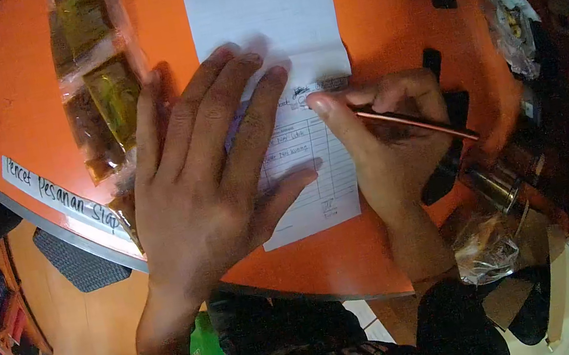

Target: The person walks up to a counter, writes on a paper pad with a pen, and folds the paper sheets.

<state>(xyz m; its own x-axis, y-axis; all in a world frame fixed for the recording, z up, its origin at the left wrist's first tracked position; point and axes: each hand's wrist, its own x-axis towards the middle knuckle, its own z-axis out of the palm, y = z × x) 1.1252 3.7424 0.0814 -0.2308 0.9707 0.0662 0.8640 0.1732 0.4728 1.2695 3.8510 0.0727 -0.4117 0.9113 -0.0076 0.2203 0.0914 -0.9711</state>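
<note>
My right hand (378, 154) grips a slim copper-coloured pen (430, 124), its rear end pointing to the lower right. The pen's tip is hidden behind my thumb, near the top of a ruled order form (309, 211) with handwritten lines. My left hand (191, 159) lies with fingers spread over the left part of this form, palm down, and hides much of it. Above the form extends a white sheet (261, 12), which seems to be the flipped-up page of the same pad. Something bluish shows between my left fingers, too covered to name.
Clear plastic packets of brown and yellow-green contents (115, 100) lie left of my left hand on the orange table (331, 275). A handwritten label strip (62, 196) runs along the edge. At right are a crumpled plastic bag (488, 249), a metal cup (493, 188) and a wrapped item (516, 30).
</note>
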